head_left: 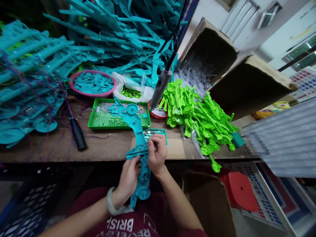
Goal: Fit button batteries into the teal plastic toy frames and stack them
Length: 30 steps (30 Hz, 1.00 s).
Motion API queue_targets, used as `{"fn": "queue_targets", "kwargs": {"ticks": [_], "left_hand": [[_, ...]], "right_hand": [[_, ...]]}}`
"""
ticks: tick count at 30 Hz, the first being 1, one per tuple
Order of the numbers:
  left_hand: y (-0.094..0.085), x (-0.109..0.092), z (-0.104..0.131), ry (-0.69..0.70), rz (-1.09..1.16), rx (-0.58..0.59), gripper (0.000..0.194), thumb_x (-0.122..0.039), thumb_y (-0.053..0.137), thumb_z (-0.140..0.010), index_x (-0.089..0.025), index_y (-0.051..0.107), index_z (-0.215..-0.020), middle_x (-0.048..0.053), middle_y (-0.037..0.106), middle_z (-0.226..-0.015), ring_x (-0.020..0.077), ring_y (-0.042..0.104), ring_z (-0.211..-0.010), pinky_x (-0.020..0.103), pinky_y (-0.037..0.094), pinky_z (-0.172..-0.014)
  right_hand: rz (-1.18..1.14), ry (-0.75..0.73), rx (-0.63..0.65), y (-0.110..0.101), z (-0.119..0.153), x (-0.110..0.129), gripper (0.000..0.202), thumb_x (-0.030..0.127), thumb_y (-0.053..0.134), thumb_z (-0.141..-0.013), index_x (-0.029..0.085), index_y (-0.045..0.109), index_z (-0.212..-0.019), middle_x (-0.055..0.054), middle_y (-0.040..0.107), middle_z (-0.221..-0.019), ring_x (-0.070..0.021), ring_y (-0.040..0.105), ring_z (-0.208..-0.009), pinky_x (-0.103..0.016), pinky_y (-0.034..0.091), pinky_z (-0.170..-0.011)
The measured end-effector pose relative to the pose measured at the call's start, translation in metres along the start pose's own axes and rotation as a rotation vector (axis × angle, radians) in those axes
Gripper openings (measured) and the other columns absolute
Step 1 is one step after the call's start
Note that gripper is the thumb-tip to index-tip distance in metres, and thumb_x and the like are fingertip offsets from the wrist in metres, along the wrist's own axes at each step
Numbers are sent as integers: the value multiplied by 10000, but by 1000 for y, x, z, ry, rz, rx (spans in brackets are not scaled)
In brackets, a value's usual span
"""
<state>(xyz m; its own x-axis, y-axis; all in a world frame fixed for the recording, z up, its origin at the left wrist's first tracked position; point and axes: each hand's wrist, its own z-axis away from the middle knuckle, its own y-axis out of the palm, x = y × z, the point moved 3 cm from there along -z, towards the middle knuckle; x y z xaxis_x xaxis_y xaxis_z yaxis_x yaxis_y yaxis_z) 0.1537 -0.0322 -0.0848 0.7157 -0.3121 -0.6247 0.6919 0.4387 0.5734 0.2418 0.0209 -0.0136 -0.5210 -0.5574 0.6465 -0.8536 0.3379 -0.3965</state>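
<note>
A long teal plastic part [138, 133] with round discs at its ends stands slanted across the table's front edge, its lower end over my lap. Around its lower middle, my left hand [128, 176] is closed, thumb on the plastic. My right hand [158, 154] is at the other side of the part, fingers pinched together beside its crosspiece [137, 152]. Thin dark wires [141, 145] run over the crosspiece to those fingertips; the exact grip is partly hidden. Just behind the right hand lies a small teal tray [166, 133] of small metal pieces.
A green tray [111, 123] of small metal parts is behind. A grey hanging tool [161, 87] dangles above a red basket [158, 115]. Lime-green parts [197, 115] heap at right; teal parts [118, 42] pile at back and left. A black-handled tool [78, 135] lies left.
</note>
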Motion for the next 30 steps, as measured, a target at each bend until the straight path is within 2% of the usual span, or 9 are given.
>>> {"fn": "queue_targets", "kwargs": {"ticks": [3,6,8,11,17,19,23,27,30], "left_hand": [[1,0,-1,-24,16,26,265,-373,790,-676,-185,612,-729,-49,617,-619,109,541,-520,215,418,-493],[1,-4,-2,-26,26,47,247,-357,786,-690,-180,634,-770,-23,672,-695,132,604,-580,232,468,-556],[-3,-9,-4,-10,35,42,248,-367,775,-701,-187,635,-799,-19,686,-720,143,625,-605,244,489,-590],[-12,-16,-5,11,46,19,243,-369,750,-723,-196,630,-844,-16,697,-753,158,652,-655,259,513,-644],[-27,-27,4,-4,36,-4,193,-330,724,-739,-196,602,-806,-24,704,-760,177,689,-757,285,538,-748],[-30,-27,8,-21,29,13,197,-340,718,-743,-191,611,-814,1,729,-811,206,704,-816,313,546,-776],[-35,-21,17,-185,2,220,355,-475,606,-825,-163,672,-979,114,756,-1012,303,709,-964,411,558,-823],[-44,-12,24,-283,-206,462,416,-431,684,-813,-174,665,-1139,160,733,-1136,326,707,-1008,423,555,-843],[-49,-11,21,-218,-479,522,373,-410,734,-797,-187,695,-1094,150,738,-1136,318,703,-1022,411,546,-866]], "right_hand": [[-109,25,-79,-2,-1,7,64,238,491,-970,213,545,-946,-50,589,-947,-154,628,-790,-308,528,-646],[-291,244,-363,-25,-17,9,137,332,419,-1009,225,486,-955,-16,577,-977,-60,556,-517,-210,418,-430],[-351,376,-579,-54,-31,7,160,376,415,-1002,234,443,-935,12,582,-914,-52,526,-476,-192,382,-406],[-260,416,-785,-109,-46,-7,190,397,477,-941,239,403,-867,16,571,-836,-87,563,-560,-216,425,-471],[34,481,-833,-187,-24,-61,220,464,432,-898,253,400,-845,-12,554,-807,-151,611,-643,-304,491,-557],[167,581,-654,-198,-10,-73,239,478,451,-884,247,427,-828,13,529,-720,-151,575,-560,-295,459,-515],[571,734,94,-185,10,-77,191,360,649,-798,213,563,-712,-5,539,-637,-173,541,-548,-316,439,-563],[714,456,238,-133,0,-55,78,250,594,-883,195,649,-892,-101,612,-965,-210,593,-802,-329,449,-728],[626,237,482,-74,-18,-50,93,212,545,-940,198,636,-948,-72,611,-966,-192,584,-817,-296,427,-724]]}}
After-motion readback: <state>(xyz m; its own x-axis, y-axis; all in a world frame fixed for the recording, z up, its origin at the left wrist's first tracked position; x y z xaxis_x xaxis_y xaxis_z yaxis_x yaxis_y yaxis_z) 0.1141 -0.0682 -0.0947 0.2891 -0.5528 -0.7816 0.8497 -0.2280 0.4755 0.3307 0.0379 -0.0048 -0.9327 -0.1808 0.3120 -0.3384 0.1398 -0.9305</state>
